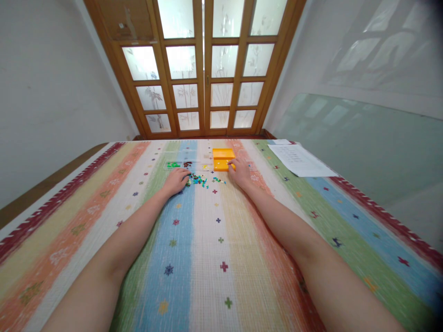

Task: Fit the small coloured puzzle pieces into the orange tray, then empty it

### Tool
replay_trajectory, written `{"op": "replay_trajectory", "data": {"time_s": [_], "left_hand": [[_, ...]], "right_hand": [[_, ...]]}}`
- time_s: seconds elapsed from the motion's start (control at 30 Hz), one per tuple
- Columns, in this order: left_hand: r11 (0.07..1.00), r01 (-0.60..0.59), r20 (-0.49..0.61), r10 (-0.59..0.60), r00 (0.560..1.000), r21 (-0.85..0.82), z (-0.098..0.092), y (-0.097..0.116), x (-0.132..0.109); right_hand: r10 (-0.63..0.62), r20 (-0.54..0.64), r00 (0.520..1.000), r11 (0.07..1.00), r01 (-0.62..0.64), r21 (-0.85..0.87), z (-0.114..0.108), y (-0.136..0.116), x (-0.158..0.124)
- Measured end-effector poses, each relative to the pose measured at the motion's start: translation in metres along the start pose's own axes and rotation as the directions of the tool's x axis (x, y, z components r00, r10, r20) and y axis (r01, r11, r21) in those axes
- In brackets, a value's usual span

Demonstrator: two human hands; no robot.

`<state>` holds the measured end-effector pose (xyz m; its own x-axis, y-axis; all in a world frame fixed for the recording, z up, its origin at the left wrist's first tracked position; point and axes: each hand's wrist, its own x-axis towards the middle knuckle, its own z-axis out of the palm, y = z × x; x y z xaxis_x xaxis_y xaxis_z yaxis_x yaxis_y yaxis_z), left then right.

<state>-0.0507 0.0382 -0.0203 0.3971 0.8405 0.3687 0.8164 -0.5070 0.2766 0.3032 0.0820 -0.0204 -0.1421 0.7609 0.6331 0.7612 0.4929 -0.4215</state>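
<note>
A loose heap of small green, blue, yellow and dark pieces point(198, 180) lies on the tablecloth. My left hand point(176, 180) rests at the heap's left side, its fingers curled together; anything between the fingertips is too small to make out. An open orange box point(224, 152) stands just beyond, its lid tipped back and a few small pale pieces inside. My right hand point(240, 171) is at the box's right front corner, thumb and fingers pinched over it; what they hold, if anything, cannot be seen. A smaller scatter of pieces point(218, 180) lies between the hands.
Behind my left hand, clear plastic trays hold green pieces point(173, 164), dark red pieces point(187, 164) and yellow pieces point(205, 167). Printed paper sheets point(299, 159) lie at the back right. A striped cloth point(204, 258) covers the table; glazed wooden doors point(204, 69) stand beyond.
</note>
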Motion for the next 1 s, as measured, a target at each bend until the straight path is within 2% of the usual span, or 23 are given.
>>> {"op": "replay_trajectory", "data": {"time_s": [0.13,0.33,0.47,0.83,1.0], "left_hand": [[0.998,0.006,0.0,-0.006,1.0,0.058,-0.0007,0.0003,-0.0004],[0.995,-0.048,0.008,0.047,0.999,0.091,-0.001,0.0013,-0.0004],[0.992,-0.028,-0.006,0.029,1.0,0.122,0.001,-0.0004,-0.0006],[0.992,-0.048,-0.016,0.05,0.999,0.119,0.0013,-0.0022,-0.0003],[0.997,-0.03,-0.037,0.032,0.999,0.066,0.0012,-0.0012,0.0008]], "right_hand": [[-0.002,0.0,1.0,1.0,0.002,-0.002,0.0002,-0.0007,-0.0001],[-0.006,0.005,1.0,1.0,0.006,-0.005,-0.0003,-0.0017,0.0002],[-0.002,0.008,1.0,1.0,0.002,-0.011,0.0005,-0.0012,0.0003],[-0.015,0.005,1.0,1.0,0.015,-0.001,0.0021,0.0002,-0.0001],[-0.017,0.015,1.0,1.0,0.017,-0.016,0.003,0.0016,-0.0001]]}}
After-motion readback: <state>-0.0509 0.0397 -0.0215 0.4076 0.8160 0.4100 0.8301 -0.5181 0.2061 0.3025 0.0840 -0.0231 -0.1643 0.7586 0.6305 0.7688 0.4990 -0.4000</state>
